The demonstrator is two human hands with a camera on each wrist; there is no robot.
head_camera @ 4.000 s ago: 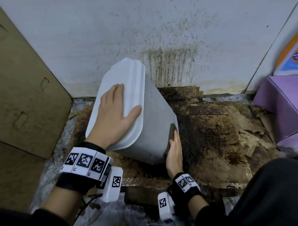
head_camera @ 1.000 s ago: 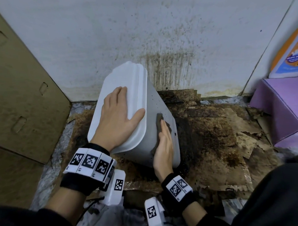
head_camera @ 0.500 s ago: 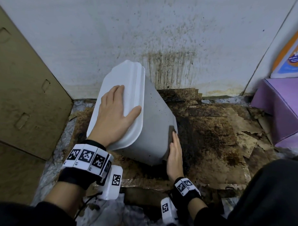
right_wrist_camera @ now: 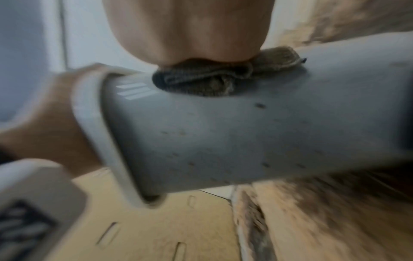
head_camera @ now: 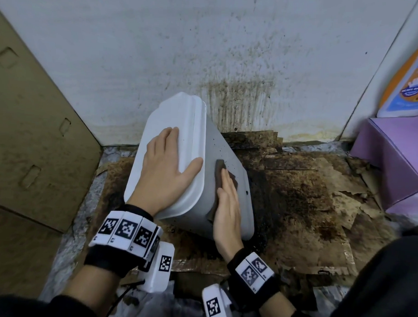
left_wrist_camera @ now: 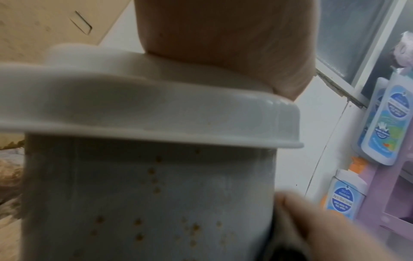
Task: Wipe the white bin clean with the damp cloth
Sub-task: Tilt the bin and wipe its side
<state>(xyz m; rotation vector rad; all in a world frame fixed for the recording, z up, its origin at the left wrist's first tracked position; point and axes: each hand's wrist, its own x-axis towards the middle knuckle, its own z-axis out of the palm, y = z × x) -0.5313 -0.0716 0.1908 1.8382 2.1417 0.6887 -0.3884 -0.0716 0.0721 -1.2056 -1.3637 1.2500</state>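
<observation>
Two hands share the job: the left hand lies flat with spread fingers on the lid of the white bin, which stands tilted on stained cardboard on the floor near the wall. The right hand, fingers straight and together, presses the damp cloth against the bin's right side. Brown specks show on that side and on the near face, so I judge long overlapping strokes with steady pressure would serve best, the left hand bracing firmly so the bin does not slide
</observation>
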